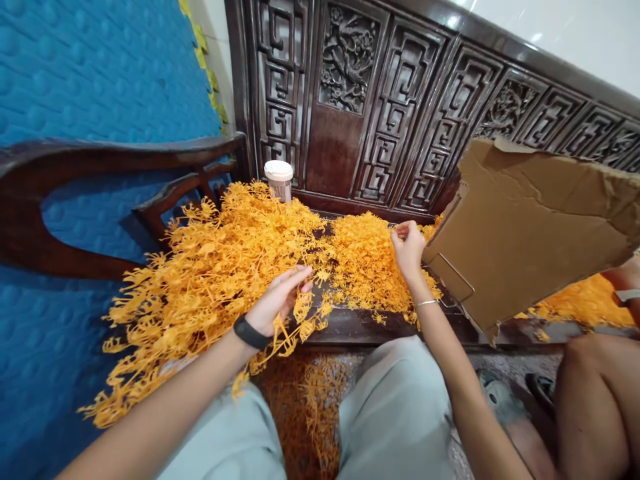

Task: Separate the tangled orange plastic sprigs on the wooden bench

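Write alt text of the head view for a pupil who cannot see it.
A person's left hand holds a spindly orange plastic strand beside a large, tangled orange plastic pile on a dark carved wooden bench. The right hand is over a smaller heap of orange pieces, near brown cardboard.

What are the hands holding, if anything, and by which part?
The left hand holds an orange strand, which hangs below it; the exact grip point is hidden. Whether the right hand pinches anything cannot be told.
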A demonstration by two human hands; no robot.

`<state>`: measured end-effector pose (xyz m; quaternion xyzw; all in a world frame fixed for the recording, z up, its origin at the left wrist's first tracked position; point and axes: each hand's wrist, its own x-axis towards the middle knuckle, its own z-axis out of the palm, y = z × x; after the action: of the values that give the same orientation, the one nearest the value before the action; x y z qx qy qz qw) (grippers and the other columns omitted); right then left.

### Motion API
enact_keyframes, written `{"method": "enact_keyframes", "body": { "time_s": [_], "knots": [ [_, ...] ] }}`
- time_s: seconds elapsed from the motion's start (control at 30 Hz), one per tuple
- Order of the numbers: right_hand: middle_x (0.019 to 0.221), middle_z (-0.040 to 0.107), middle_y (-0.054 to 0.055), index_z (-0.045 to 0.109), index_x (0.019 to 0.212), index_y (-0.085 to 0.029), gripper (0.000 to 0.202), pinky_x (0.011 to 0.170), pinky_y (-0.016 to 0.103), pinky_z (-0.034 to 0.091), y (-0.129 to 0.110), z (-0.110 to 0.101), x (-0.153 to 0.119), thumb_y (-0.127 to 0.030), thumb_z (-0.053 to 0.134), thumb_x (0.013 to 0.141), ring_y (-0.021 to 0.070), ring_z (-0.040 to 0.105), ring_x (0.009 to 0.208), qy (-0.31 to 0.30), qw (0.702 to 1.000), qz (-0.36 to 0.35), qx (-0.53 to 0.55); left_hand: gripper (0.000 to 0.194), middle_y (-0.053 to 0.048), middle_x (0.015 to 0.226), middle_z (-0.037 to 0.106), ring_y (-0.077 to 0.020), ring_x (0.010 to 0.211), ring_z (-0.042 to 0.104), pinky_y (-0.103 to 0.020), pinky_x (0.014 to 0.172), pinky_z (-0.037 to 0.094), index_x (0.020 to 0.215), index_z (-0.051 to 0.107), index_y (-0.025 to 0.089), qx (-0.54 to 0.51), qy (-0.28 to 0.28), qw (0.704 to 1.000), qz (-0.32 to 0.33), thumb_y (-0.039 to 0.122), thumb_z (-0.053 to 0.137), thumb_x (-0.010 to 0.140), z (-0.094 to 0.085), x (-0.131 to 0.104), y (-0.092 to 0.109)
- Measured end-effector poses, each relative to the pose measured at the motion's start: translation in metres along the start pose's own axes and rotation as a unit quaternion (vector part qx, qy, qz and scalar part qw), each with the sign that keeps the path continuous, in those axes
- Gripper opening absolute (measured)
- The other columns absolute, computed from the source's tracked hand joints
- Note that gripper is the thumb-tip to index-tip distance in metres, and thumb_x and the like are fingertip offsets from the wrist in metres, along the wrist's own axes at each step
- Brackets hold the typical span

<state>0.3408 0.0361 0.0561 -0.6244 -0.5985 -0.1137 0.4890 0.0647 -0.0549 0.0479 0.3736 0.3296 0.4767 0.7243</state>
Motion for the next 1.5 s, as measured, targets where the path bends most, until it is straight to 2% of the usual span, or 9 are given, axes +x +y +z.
{"method": "enact_keyframes", "body": {
  "time_s": [0.2,0.3,0.37,0.5,0.57,0.73,1.03,1.27,1.5],
  "knots": [
    [0.081,0.056,0.007,0.050,0.077,-0.016,0.008,0.076,0.034,0.037,0.003,0.017,0.013,-0.017,0.050,0.069,0.0191,0.049,0.080,-0.040,0.999,-0.016,-0.016,0.019,0.006,0.053,0.046,-0.0063,0.050,0.046,-0.017,0.049,0.038,0.070,0.048,0.018,-0.008,-0.027,1.000,0.013,0.032,0.062,0.069,0.002,0.002,0.001],
    [0.089,0.055,0.009,0.052,0.077,-0.016,0.010,0.081,0.037,0.035,-0.019,0.010,0.011,-0.022,0.055,0.069,0.0215,0.046,0.090,-0.029,0.998,-0.047,0.011,0.020,0.006,0.052,0.047,-0.0067,0.050,0.046,-0.018,0.051,0.037,0.070,0.048,0.018,0.001,-0.022,1.000,0.020,0.032,0.063,0.068,0.003,0.001,0.002],
    [0.086,0.056,0.007,0.054,0.076,-0.016,0.014,0.078,0.035,0.037,-0.045,0.003,0.001,-0.030,0.054,0.072,0.0194,0.048,0.086,-0.079,0.991,-0.046,0.100,0.020,0.005,0.054,0.051,-0.0063,0.052,0.046,-0.018,0.054,0.037,0.071,0.049,0.018,0.021,-0.007,0.999,0.038,0.032,0.063,0.068,0.002,0.001,0.002],
    [0.071,0.059,0.004,0.058,0.071,-0.015,0.034,0.068,0.028,0.042,-0.097,-0.007,-0.033,-0.044,0.044,0.081,0.0130,0.054,0.069,-0.361,0.888,-0.011,0.286,0.020,0.005,0.053,0.053,-0.0073,0.054,0.047,-0.019,0.056,0.036,0.073,0.049,0.018,0.068,0.002,0.996,0.063,0.032,0.062,0.069,-0.002,0.005,0.002],
    [0.068,0.059,0.003,0.059,0.068,-0.015,0.035,0.067,0.027,0.043,-0.113,-0.008,-0.048,-0.046,0.047,0.079,0.0119,0.054,0.066,-0.453,0.834,0.000,0.316,0.020,0.005,0.053,0.053,-0.0080,0.054,0.048,-0.020,0.057,0.036,0.074,0.050,0.018,0.081,0.004,0.994,0.075,0.032,0.063,0.068,-0.005,0.008,0.003],
    [0.068,0.060,0.000,0.061,0.071,-0.016,0.020,0.067,0.027,0.045,-0.119,-0.006,-0.062,-0.036,0.062,0.070,0.0101,0.055,0.064,-0.494,0.764,0.034,0.414,0.019,0.004,0.056,0.054,-0.0086,0.058,0.050,-0.021,0.061,0.037,0.073,0.053,0.017,0.073,-0.002,0.994,0.087,0.029,0.065,0.065,-0.004,0.008,0.004],
    [0.070,0.061,-0.001,0.062,0.072,-0.016,0.016,0.072,0.027,0.044,-0.113,-0.008,-0.060,-0.030,0.066,0.066,0.0108,0.056,0.068,-0.481,0.757,0.085,0.434,0.027,0.002,0.047,0.046,-0.0075,0.047,0.041,-0.021,0.053,0.033,0.051,0.052,0.015,0.127,-0.045,0.989,0.062,0.031,0.056,0.072,0.004,0.001,0.010],
    [0.066,0.060,0.000,0.063,0.070,-0.014,0.012,0.065,0.025,0.042,-0.116,-0.009,-0.061,-0.026,0.061,0.069,0.0105,0.052,0.063,-0.481,0.819,-0.030,0.310,0.032,0.004,0.041,0.038,-0.0068,0.040,0.033,-0.021,0.047,0.029,0.044,0.047,0.017,0.142,-0.075,0.987,-0.005,0.031,0.053,0.073,-0.006,0.006,0.003],
    [0.056,0.054,-0.003,0.062,0.066,-0.013,0.004,0.057,0.022,0.036,-0.115,0.001,-0.063,-0.016,0.060,0.065,0.0087,0.046,0.055,-0.447,0.854,-0.044,0.261,0.040,0.005,0.036,0.029,-0.0060,0.036,0.029,-0.021,0.042,0.027,0.037,0.038,0.018,0.131,-0.087,0.987,-0.046,0.031,0.052,0.071,-0.004,0.004,-0.004]
  ]
}}
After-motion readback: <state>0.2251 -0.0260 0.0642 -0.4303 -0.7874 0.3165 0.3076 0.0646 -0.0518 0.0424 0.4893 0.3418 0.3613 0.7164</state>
